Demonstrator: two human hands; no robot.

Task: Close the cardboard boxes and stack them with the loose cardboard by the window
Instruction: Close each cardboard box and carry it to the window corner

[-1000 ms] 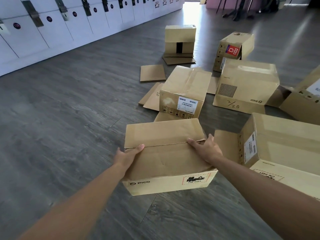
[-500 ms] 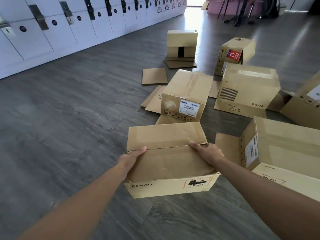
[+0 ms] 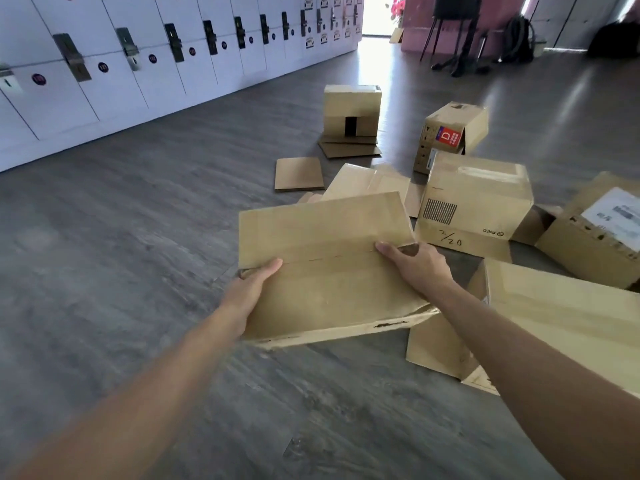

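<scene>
Between both hands (image 3: 249,289): closed box (image 3: 329,271), seemingly lifted

I see grey wood-look floor (image 3: 138,237) carrying scattered cardboard boxes (image 3: 476,199), a loose flat cardboard square (image 3: 299,174), and lockers (image 3: 138,64) along its left edge.

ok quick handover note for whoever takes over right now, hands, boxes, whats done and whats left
Left hand grips the left end of the held box; right hand grips its right end at the flap seam.
Held box: flaps folded shut, tilted, apparently lifted off the floor.
Done: this one box closed.
Left: carry it to the stack; the 2/20 box, the red-label box and the loose cardboard sheet lie scattered on the floor.
</scene>
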